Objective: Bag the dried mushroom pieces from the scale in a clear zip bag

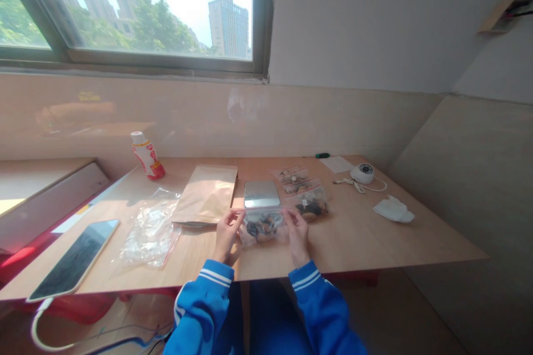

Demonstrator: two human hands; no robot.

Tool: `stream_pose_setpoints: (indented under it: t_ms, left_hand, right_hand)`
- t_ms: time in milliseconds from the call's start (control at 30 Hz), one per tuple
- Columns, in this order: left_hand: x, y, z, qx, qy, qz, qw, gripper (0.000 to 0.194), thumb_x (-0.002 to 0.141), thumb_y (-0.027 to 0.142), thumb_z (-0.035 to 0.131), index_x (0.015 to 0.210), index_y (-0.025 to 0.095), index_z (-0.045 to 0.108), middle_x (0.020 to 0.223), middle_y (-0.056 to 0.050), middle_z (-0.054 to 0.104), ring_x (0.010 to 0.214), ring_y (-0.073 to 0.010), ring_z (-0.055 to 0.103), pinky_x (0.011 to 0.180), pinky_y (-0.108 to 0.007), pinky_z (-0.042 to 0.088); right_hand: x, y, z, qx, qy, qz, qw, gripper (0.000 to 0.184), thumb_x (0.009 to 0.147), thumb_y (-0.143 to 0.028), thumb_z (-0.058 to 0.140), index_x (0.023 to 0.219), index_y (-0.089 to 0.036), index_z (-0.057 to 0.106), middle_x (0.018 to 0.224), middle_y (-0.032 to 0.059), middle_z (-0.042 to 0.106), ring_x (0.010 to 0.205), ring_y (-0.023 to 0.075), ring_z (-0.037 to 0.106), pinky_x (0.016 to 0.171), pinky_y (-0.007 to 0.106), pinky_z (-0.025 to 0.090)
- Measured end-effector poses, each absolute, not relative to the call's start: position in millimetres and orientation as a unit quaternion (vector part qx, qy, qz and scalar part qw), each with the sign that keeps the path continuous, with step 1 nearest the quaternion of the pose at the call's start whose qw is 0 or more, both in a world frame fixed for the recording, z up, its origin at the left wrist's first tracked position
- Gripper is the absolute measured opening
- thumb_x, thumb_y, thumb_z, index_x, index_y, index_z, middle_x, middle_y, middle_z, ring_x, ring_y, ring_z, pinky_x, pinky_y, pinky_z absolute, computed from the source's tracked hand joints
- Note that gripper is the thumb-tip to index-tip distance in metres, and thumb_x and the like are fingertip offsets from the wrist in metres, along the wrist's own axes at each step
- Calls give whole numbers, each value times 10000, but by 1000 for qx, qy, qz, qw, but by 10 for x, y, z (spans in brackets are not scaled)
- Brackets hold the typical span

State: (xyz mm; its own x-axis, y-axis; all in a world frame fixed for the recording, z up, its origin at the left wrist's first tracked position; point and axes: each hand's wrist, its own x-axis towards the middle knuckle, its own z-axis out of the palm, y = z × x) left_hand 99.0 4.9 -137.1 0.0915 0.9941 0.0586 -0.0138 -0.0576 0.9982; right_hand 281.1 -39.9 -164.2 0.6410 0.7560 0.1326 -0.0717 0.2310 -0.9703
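Note:
A clear zip bag with dark and brown dried pieces inside, perhaps mushrooms, is between my hands near the table's front edge. My left hand pinches its upper left corner, and my right hand pinches the upper right corner. Just behind the bag sits a small scale with a silver plate. To the right of the scale lie two more filled zip bags, a nearer bag and a farther bag. A brown paper pouch lies left of the scale.
Crumpled clear bags and a phone with a white cable lie on the left. A red-and-white bottle stands behind. Farther right are a small white fan, white paper, a crumpled tissue and a green-handled tool.

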Motion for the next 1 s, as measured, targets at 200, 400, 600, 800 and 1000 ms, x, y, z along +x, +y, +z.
stream_pose_setpoints:
  t_ms: [200, 400, 600, 800, 1000]
  left_hand:
    - [991, 50, -1382, 536, 456, 495, 509, 381, 706, 502, 660, 890, 169, 631, 659, 21, 571, 426, -61, 474, 396, -180, 387]
    - [988, 48, -1378, 533, 457, 491, 516, 377, 716, 502, 652, 894, 171, 628, 641, 31, 554, 403, -53, 463, 387, -178, 382]
    - [997, 36, -1361, 531, 460, 492, 515, 401, 697, 519, 661, 889, 169, 630, 650, 28, 557, 416, -61, 464, 382, -183, 366]
    - [1009, 39, -1357, 538, 459, 510, 490, 389, 687, 520, 668, 833, 162, 626, 692, 0, 572, 572, -102, 531, 459, -179, 393]
    - [1023, 11, -1333, 519, 423, 494, 554, 392, 711, 494, 662, 930, 171, 625, 750, -4, 609, 535, -85, 513, 475, -190, 404]
  right_hand:
    - [2812, -397, -1654, -553, -310, 281, 720, 301, 749, -462, 668, 839, -177, 708, 880, 73, 729, 820, 199, 656, 753, 307, 486]
    - [2801, -412, -1615, -547, -307, 306, 716, 332, 787, -482, 619, 917, -189, 705, 882, 66, 734, 877, 212, 656, 786, 315, 484]
    - [2814, -396, -1667, -572, -318, 262, 709, 374, 776, -516, 616, 873, -165, 702, 843, 80, 729, 795, 214, 658, 743, 328, 489]
    - [2784, -398, -1635, -578, -316, 242, 712, 365, 760, -509, 636, 824, -153, 682, 805, 79, 726, 741, 199, 656, 709, 318, 497]
    - [2748, -412, -1581, -512, -321, 317, 731, 315, 798, -476, 612, 899, -178, 608, 806, 65, 732, 797, 198, 687, 749, 318, 521]
